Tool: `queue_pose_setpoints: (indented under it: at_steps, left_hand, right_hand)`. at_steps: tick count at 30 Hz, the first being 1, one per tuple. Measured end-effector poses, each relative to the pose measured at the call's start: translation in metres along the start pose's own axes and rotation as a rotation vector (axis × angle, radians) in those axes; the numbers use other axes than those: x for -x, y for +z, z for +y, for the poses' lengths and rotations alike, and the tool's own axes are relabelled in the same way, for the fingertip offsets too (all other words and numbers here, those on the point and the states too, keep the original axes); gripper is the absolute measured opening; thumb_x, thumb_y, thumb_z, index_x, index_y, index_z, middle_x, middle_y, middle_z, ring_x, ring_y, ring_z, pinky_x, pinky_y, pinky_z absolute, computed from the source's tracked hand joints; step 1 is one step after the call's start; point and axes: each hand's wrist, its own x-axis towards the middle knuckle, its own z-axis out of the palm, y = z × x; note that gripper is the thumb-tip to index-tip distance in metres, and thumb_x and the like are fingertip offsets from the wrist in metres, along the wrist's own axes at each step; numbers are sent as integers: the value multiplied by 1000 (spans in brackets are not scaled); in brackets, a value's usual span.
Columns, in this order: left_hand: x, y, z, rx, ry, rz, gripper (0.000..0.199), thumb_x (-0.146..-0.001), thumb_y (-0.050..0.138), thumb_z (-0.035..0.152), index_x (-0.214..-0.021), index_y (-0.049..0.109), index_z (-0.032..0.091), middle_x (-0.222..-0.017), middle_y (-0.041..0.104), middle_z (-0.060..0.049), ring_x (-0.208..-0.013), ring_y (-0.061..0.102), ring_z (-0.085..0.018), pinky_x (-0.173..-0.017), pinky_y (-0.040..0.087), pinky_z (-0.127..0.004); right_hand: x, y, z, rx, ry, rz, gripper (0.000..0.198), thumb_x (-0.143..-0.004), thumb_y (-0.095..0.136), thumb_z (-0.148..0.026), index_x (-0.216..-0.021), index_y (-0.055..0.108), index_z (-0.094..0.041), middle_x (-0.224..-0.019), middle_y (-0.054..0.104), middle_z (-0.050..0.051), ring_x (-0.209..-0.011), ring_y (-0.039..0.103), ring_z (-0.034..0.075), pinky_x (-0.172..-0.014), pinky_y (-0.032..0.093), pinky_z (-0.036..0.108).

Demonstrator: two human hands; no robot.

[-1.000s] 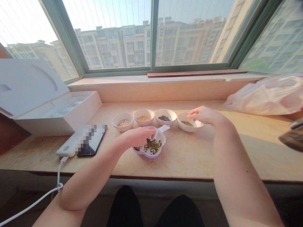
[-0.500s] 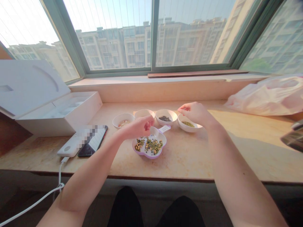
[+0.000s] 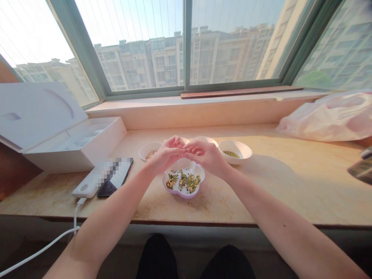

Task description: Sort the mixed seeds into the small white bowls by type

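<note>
Above the far side of a white, lilac-rimmed dish point(image 3: 186, 195), my left hand point(image 3: 170, 152) and my right hand point(image 3: 205, 155) meet at the fingertips. The left one is curled with its palm side turned up; the right one is closed in a pinch. Whatever they hold, if anything, is too small or hidden to name. Mixed beans point(image 3: 188, 182), green, yellow and black, lie in the dish. A bowl of pale pieces point(image 3: 145, 149) stands left of my hands, a bowl of green beans point(image 3: 242, 151) to the right. Two middle bowls are mostly covered by my hands.
An open white box point(image 3: 72, 149) stands at the left, with a white power bank point(image 3: 85, 186) and a phone point(image 3: 109, 188) before it. A white cable point(image 3: 43, 250) hangs over the counter edge. A plastic bag point(image 3: 328, 118) lies at the right by the window.
My right hand has moved left from the green-bean bowl to meet my left hand over the dish. The left hand has shifted slightly left and turned its palm side up.
</note>
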Motion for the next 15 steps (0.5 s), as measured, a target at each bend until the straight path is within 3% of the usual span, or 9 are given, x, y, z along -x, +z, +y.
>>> queue_pose_setpoints:
  at_steps: [9,15]
  left_hand:
    - [1,3,2,-224,-41,89,33,-68,72,13,-86,44,21,-80,51,4,-78,60,-10,-83,53,-29]
    - [2,2,4,-197,-43,63,31,-69,77,16,-83,49,19,-84,58,3,-81,63,-10,-86,53,-29]
  right_hand:
    - [2,-3,10,191,-88,36,19,-89,73,-38,-96,84,-24,-80,73,3,-66,62,13,-62,50,28]
    - [1,-3,11,212,-102,39,18,-90,72,-38,-91,84,-25,-82,73,3,-67,63,14,-63,50,27]
